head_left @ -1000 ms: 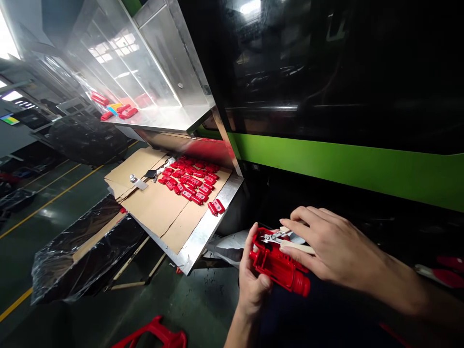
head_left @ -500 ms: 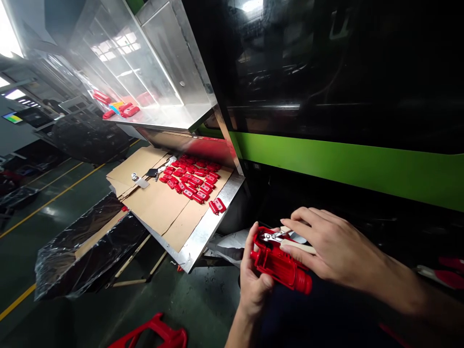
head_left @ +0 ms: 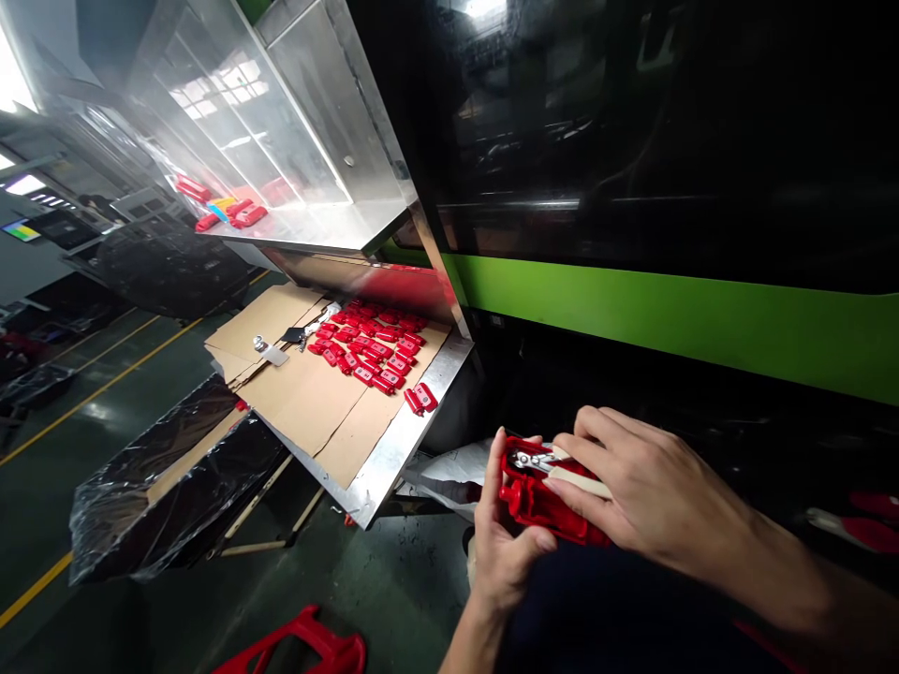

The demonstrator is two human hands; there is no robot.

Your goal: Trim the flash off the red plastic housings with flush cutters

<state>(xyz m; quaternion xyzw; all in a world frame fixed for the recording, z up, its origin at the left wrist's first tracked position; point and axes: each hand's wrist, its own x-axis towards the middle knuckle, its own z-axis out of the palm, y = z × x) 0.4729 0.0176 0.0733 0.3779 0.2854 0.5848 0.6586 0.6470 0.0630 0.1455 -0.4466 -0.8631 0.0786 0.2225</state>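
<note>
My left hand (head_left: pixel 507 538) is closed around the near left side of a red plastic housing (head_left: pixel 544 510), fingers behind it and thumb along the lower edge. The housing is hollow, with ribs inside and a round stub at its left end. In my right hand (head_left: pixel 632 473) is a pair of nippers (head_left: pixel 572 479) with cream handles and a metal head. Their jaws rest at the upper left rim of the housing; I cannot tell whether they touch it. The right fingers cover part of the housing's right end.
Left of my hands, a metal table (head_left: pixel 372 487) carries cardboard (head_left: pixel 295 402) and several small red parts (head_left: pixel 372 346). More red pieces (head_left: pixel 245 215) lie on the metal shelf above. A black-lined bin (head_left: pixel 169 477) stands on the floor, and a red frame (head_left: pixel 302 641) lies nearer.
The red housing has turned in my left hand, so its threaded right end is now behind my right fingers. Both hands shifted slightly right, and the nippers' handles look closer together.
</note>
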